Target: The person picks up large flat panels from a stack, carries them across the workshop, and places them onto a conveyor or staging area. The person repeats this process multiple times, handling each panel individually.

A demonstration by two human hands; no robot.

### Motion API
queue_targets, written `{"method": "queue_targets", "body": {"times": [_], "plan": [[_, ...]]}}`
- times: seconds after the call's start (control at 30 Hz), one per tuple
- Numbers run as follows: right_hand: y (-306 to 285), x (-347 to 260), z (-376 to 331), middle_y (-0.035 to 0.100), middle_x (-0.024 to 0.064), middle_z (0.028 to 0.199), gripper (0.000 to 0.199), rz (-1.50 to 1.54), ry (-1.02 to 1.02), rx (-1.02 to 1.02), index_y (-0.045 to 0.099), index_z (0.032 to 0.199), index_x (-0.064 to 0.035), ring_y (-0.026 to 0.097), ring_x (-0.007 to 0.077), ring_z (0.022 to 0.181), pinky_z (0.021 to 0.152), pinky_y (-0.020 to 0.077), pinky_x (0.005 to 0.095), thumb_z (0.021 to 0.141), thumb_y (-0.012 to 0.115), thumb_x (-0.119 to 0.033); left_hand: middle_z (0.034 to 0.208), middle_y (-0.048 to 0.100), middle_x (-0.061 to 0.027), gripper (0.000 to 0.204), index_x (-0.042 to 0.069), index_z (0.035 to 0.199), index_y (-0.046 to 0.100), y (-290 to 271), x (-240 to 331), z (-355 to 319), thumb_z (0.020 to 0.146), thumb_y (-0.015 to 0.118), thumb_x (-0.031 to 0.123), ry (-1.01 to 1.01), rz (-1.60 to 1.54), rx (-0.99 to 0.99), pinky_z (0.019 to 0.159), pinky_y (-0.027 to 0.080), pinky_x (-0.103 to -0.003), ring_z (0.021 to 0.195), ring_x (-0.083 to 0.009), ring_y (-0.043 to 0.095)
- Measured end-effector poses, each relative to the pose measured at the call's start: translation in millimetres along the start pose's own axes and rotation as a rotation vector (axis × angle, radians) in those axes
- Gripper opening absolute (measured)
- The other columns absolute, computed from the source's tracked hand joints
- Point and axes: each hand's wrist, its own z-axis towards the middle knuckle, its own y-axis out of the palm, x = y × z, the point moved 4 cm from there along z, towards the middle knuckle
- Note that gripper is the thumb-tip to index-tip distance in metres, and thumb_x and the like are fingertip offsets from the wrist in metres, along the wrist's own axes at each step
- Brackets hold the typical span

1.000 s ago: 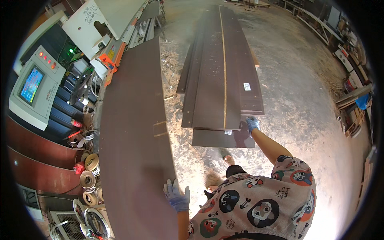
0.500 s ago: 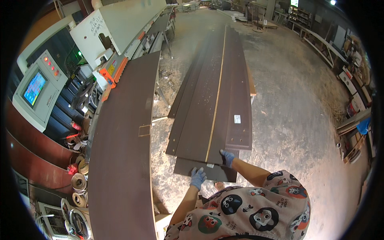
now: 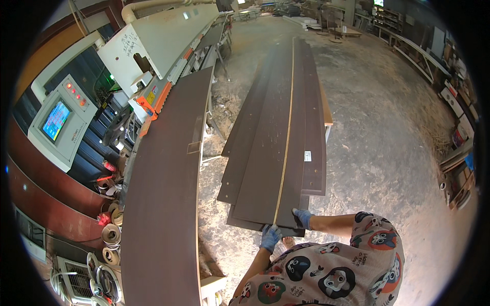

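Note:
Long dark brown panels lie stacked, running away from me. The top panel (image 3: 270, 183) has a narrow tan strip (image 3: 287, 153) along its length. My left hand (image 3: 270, 237), in a blue glove, grips this panel's near end, right where the strip stops. At the near right corner, my right hand (image 3: 302, 218), also gloved in blue, is closed on the panel's edge with its fingers partly hidden. Another dark panel (image 3: 240, 223) shows underneath the near end. A small white label (image 3: 308, 156) sits on a lower panel at the right.
Left of the stack, a long brown board (image 3: 163, 204) lies alongside a white machine (image 3: 158, 41) with orange parts. Its control panel (image 3: 64, 122) has a lit screen. Rolls of edging (image 3: 111, 234) stand at the far left. A wooden support (image 3: 325, 109) shows under the stack's right side.
The top panel's near end has come toward me over the stack. My left hand has moved right and closed on that end; my right hand has come nearer along with the panel.

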Motion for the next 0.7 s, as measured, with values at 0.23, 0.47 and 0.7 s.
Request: {"method": "queue_targets", "body": {"times": [0.23,0.47,0.7], "plan": [[53,133,-60,0.063,0.0063,0.100,0.030,-0.168,0.206,-0.120,0.059,0.105,-0.0088,0.059,0.0208,0.089,0.067,0.0515,0.0381,0.091,0.055,-0.035,0.109,0.061,-0.0098,0.038,0.007,0.117,0.053,-72,-53,-72,0.089,0.058,0.033,-0.091,-0.270,0.021,0.083,0.051,-0.038,0.096,-0.0261,0.060],[109,208,-148,0.056,0.0068,0.121,0.048,-0.468,0.541,-0.429,0.053,0.118,-0.0127,0.053,0.0270,0.107,0.087,0.0443,0.0463,0.084,0.062,-0.046,0.109,0.061,-0.0116,0.039,0.005,0.119,0.053,-178,-105,-219,0.087,0.061,0.026,0.055,-0.471,0.384,0.089,0.049,-0.041,0.099,-0.0267,0.059],[102,203,-119,0.063,0.0014,0.108,0.040,-0.042,0.338,-0.157,0.059,0.103,-0.0173,0.057,0.0232,0.099,0.084,0.0439,0.0455,0.076,0.069,-0.045,0.109,0.060,-0.0097,0.050,0.005,0.121,0.052,-197,-122,-334,0.081,0.068,0.031,0.179,-0.332,0.623,0.084,0.049,-0.037,0.098,-0.0242,0.059]]}}
